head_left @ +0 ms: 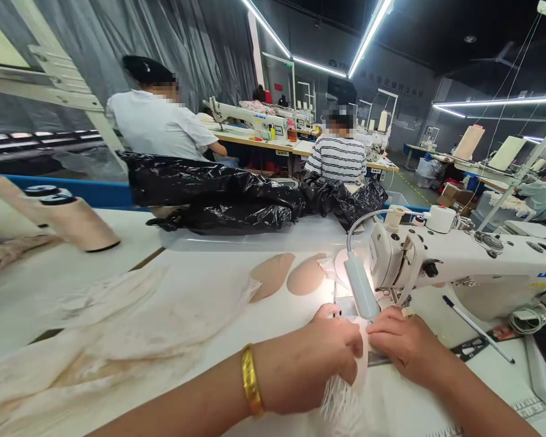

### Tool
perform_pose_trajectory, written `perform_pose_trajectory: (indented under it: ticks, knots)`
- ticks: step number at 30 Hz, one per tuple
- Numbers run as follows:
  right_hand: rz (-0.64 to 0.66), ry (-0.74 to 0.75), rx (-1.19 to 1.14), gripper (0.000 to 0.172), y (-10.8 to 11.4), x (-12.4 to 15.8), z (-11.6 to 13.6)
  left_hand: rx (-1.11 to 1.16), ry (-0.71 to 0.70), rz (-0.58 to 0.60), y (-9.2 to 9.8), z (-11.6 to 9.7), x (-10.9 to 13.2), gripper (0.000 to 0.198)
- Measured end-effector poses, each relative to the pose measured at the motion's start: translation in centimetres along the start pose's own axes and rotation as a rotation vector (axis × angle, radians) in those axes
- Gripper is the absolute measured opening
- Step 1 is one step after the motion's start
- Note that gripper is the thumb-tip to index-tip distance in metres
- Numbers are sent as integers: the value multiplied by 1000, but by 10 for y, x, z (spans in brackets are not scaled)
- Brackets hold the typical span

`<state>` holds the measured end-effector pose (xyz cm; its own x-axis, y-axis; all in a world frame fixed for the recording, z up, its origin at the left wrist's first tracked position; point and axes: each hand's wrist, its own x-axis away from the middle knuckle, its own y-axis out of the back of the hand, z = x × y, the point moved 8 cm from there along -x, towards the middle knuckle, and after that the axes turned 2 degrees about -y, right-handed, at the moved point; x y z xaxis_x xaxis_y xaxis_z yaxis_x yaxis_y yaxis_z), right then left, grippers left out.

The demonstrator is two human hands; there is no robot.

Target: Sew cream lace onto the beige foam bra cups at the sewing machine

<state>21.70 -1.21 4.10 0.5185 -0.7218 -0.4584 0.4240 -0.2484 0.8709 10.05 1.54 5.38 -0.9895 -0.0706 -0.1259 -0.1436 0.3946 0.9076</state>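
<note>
A pale pink piece of fabric (361,358) with white fringe (341,400) lies at the needle area of a white sewing machine (459,255). My left hand (323,358), below a gold bangle on the wrist, has its fingers curled around the fabric's left side. On the other side my right hand (404,340) pinches the fabric's edge with fingers pressed together. A lit work lamp (361,285) on a bent metal neck hangs just above both hands and hides the needle. Two beige cup-shaped pieces (307,274) lie farther back on the table.
Sheer cream fabric (118,340) spreads over the table's left side. Thread cones (79,224) stand at the far left. Black plastic bags (218,194) lie along the back edge. Right of the machine bed are a pen (477,328) and a ruler (523,409). Co-workers sit at machines beyond.
</note>
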Motion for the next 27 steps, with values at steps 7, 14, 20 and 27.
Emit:
perform_pose_trajectory:
  ticks: [7,14,20,27]
  knots:
    - [56,-116,33,37,-4,3,-11,-4,25,-22,-5,0,1,40]
    - [58,-169,37,41,-6,3,-16,-36,31,-59,-1,1,-4,42]
    - [41,-166,87,38,-9,6,-20,1,24,-108,0,2,-3,38]
    - [48,-161,44,39,-15,10,-25,-42,27,-88,1,1,-3,34]
